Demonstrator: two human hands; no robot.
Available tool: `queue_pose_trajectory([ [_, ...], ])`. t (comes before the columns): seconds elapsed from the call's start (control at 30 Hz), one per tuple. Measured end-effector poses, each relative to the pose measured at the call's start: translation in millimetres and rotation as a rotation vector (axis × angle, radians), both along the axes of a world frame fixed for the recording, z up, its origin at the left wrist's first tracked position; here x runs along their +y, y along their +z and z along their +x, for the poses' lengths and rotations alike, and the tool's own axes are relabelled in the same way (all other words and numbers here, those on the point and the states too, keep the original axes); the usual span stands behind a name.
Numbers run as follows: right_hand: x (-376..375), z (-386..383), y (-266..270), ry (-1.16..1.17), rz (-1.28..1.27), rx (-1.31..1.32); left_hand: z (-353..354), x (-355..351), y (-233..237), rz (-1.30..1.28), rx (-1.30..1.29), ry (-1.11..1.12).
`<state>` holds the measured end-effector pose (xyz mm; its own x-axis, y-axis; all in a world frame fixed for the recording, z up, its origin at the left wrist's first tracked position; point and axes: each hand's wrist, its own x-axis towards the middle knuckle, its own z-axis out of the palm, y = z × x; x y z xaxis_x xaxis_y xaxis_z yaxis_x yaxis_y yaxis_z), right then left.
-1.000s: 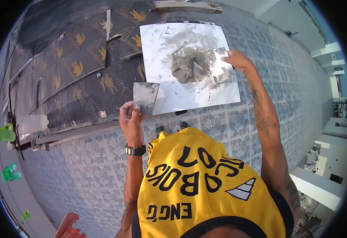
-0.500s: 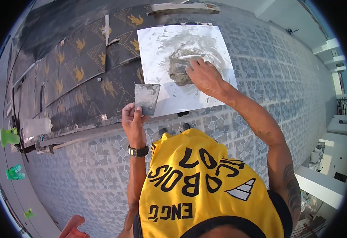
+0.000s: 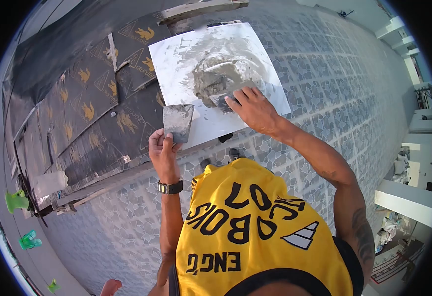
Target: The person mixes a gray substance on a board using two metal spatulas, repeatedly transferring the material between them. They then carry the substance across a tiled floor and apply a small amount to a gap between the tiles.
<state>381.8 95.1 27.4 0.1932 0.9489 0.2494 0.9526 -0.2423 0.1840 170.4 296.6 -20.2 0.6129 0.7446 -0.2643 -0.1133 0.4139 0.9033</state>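
Observation:
My left hand [image 3: 164, 150] pinches the lower edge of a flat grey plate [image 3: 178, 122], smeared and wider at the top, with thumb in front. It is held at the near left corner of a white board [image 3: 208, 129]. Wet grey mortar [image 3: 207, 79] lies heaped and smeared across that board. Over the mortar's near right side, my right hand [image 3: 254, 109] is closed on a dark flat scraper [image 3: 222, 102], mostly covered by the fingers and by mortar; its exact kind is hard to make out.
Dark printed plywood sheets [image 3: 97, 98] spread to the left, with a timber piece [image 3: 203, 11] at the back. A translucent container [image 3: 51, 183] stands at the platform's near left end, near a green plastic item [image 3: 16, 201]. Stone-patterned floor tiles [image 3: 324, 113] extend right.
My right hand has drawn the scraper toward me, off the middle of the mortar to its near right side. My left hand still holds the plate in nearly the same place.

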Motion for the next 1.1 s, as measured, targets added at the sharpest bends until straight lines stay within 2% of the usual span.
queue_pose_trajectory([
  [0.03,-1,2,4,-0.003,0.012,0.021,3,2,2,0.020,-0.002,-0.017],
  [0.13,-12,5,23,-0.158,0.272,0.314,3,2,4,0.041,0.008,-0.035],
  [0.23,-21,7,50,-0.747,0.052,0.853,3,7,3,0.038,0.003,-0.035],
  [0.3,-27,0,45,-0.833,0.337,1.366,2,10,0,0.035,-0.015,-0.034],
  [0.37,-34,-19,11,-0.895,0.717,1.900,2,12,0,0.036,-0.019,-0.038],
  [0.4,-37,-28,-5,-0.813,0.817,2.028,2,14,0,0.036,-0.020,-0.038],
  [0.5,-32,-55,-33,-0.868,0.937,2.210,3,23,4,0.075,-0.013,-0.038],
  [0.63,2,-75,-44,-0.961,1.064,2.173,0,35,10,0.117,-0.029,-0.053],
  [0.9,77,-69,-39,-0.901,1.322,2.250,3,35,39,0.124,-0.019,-0.084],
  [1.0,74,-63,-24,-0.902,1.149,2.419,6,28,37,-0.071,-0.048,-0.195],
  [1.1,69,-57,-28,-1.034,1.089,2.434,14,9,36,-0.245,-0.080,-0.270],
])
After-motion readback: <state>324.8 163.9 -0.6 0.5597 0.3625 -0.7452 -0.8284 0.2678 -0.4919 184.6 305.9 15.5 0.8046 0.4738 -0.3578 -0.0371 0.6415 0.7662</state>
